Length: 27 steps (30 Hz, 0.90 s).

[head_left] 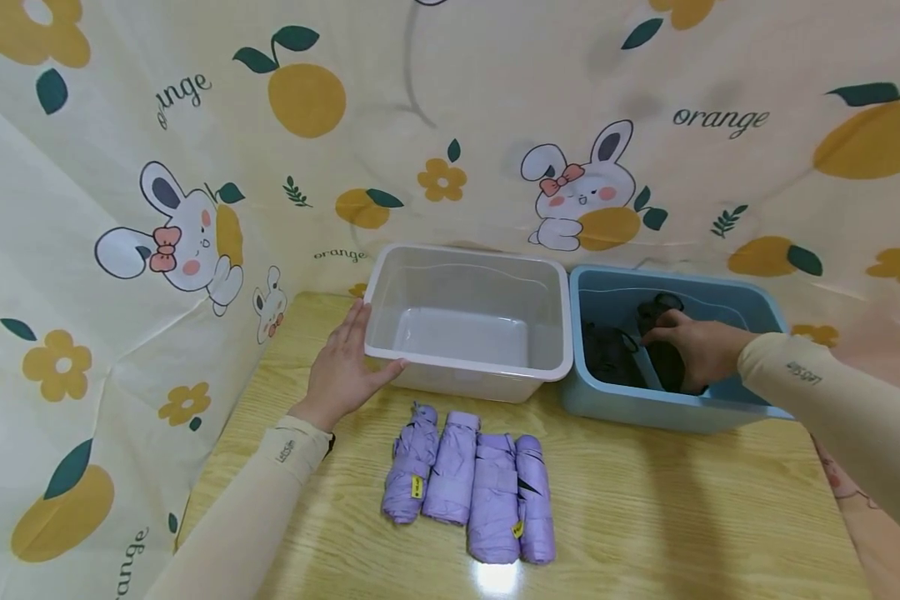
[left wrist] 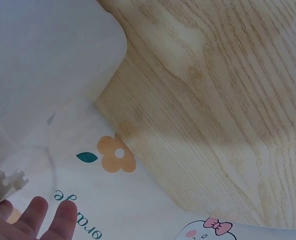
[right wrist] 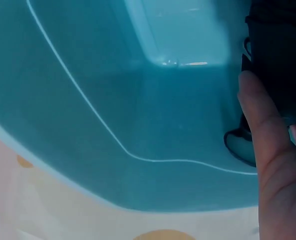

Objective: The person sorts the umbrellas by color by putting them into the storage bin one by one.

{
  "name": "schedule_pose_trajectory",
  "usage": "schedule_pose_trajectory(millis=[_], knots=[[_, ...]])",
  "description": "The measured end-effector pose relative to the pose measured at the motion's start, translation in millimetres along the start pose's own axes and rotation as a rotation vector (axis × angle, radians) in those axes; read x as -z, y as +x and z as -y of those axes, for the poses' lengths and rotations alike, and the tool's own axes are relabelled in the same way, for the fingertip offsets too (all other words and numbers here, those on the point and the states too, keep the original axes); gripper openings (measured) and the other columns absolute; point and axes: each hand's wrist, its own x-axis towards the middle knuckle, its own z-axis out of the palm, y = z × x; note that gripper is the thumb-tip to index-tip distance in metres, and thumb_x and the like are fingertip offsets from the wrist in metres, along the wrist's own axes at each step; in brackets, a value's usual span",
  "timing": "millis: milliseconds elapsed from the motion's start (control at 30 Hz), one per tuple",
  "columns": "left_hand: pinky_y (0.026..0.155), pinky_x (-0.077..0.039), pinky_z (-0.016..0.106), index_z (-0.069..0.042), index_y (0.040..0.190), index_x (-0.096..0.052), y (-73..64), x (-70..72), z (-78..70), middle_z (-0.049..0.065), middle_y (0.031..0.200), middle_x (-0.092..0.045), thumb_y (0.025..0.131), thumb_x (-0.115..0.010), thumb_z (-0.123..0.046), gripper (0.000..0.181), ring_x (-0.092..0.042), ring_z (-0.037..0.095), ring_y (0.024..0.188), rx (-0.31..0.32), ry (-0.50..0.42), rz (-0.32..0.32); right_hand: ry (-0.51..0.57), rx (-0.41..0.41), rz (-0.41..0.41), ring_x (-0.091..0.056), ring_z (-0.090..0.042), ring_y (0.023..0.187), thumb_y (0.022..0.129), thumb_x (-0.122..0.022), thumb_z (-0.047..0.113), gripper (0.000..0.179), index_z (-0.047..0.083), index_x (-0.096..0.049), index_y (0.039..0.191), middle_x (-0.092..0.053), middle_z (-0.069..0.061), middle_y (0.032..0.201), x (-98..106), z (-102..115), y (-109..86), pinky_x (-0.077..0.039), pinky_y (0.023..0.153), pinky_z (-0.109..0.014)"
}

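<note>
My left hand (head_left: 343, 367) lies at the near left corner of a whitish plastic bin (head_left: 468, 367), fingers straight along its rim and thumb spread along the front. In the left wrist view, fingertips (left wrist: 63, 217) show beside the bin's outer wall. My right hand (head_left: 701, 350) reaches down into a blue plastic bin (head_left: 645, 404) and grips a black folding umbrella (head_left: 667, 367). Its dark cloth (right wrist: 282, 60) and a thin wrist loop show beside my fingers in the right wrist view. Another black umbrella (head_left: 607, 354) lies at the left inside the blue bin.
Several rolled purple folding umbrellas (head_left: 450, 471) lie side by side on the wooden table (head_left: 645, 517), in front of the whitish bin. The two bins stand next to each other against a patterned cloth backdrop (head_left: 487, 100) with rabbits and oranges.
</note>
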Motion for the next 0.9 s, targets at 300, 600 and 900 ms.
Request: schedule_pose_trajectory(millis=[300,600,900], knots=[[0.109,-0.035,0.054,-0.006,0.160,-0.014,-1.0,2.5,-3.0,0.010,0.166,-0.011,0.084,-0.064,-0.068,0.111,-0.031,0.041,0.142,-0.007,-0.009,-0.009,-0.017,0.026,0.013,-0.049,-0.017,0.056,0.060,-0.093,0.009,0.082,0.010,-0.057,0.134,-0.033,-0.027,0.139,-7,-4,0.4,-0.046,0.049,-0.032],[0.108,-0.036,0.054,-0.005,0.160,-0.015,-0.5,2.1,-2.6,0.011,0.165,-0.013,0.083,-0.065,-0.067,0.110,-0.031,0.040,0.142,-0.006,-0.014,-0.020,-0.014,0.027,0.020,-0.048,-0.017,0.055,0.061,-0.094,0.010,0.083,0.010,-0.056,0.136,-0.033,-0.024,0.139,-12,-6,4.7,-0.044,0.049,-0.032],[0.109,-0.035,0.054,-0.006,0.160,-0.015,-0.7,1.2,-1.7,0.008,0.166,-0.010,0.084,-0.066,-0.066,0.110,-0.031,0.040,0.142,-0.007,-0.016,-0.019,-0.006,0.003,0.064,-0.051,-0.018,0.061,0.062,-0.090,0.000,0.082,0.006,-0.056,0.137,-0.035,-0.023,0.135,-19,-8,11.8,-0.045,0.049,-0.032]])
